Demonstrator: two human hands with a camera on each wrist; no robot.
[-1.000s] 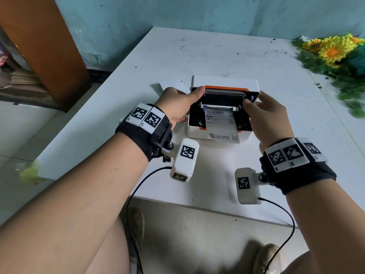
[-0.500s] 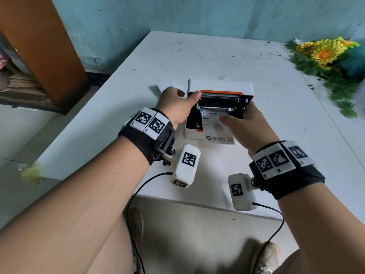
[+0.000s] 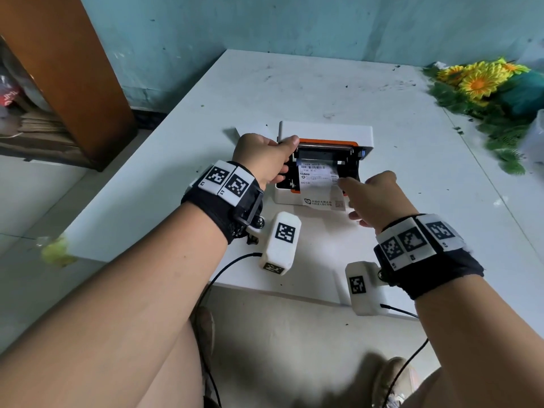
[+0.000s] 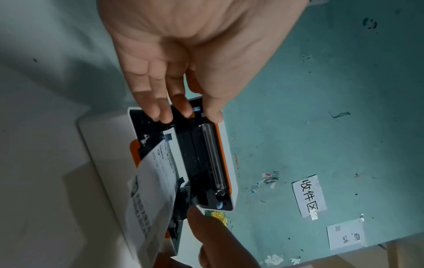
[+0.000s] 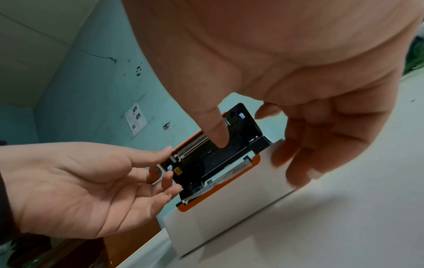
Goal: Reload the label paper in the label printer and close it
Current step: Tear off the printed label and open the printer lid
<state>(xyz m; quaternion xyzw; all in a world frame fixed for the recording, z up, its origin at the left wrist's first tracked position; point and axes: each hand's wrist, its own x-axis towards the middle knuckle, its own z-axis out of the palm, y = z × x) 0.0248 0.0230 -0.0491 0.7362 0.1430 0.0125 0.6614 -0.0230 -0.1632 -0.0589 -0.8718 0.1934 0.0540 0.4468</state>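
Observation:
A white label printer [image 3: 325,129] with orange trim stands on the white table [image 3: 323,83], its lid raised. A printed strip of label paper [image 3: 315,184] runs out of the black bay and hangs over the front. My left hand [image 3: 265,160] pinches the lid's left end: the thumb [image 4: 213,112] lies on the lid's edge and the fingers [image 4: 160,112] on its black inner face. My right hand [image 3: 379,198] is at the paper's right edge. Its thumb [image 5: 218,134] presses down inside the bay and its curled fingers [image 5: 298,163] lie against the front.
Artificial sunflowers [image 3: 482,81] lie at the table's far right corner. A brown wooden cabinet [image 3: 73,69] stands left of the table. A white slip [image 3: 235,132] lies behind my left hand. The table's near edge runs just under my wrists.
My right hand left the lid's right end, came over the label paper, and now sits at the paper's right edge. My left hand has kept its hold on the lid's left end.

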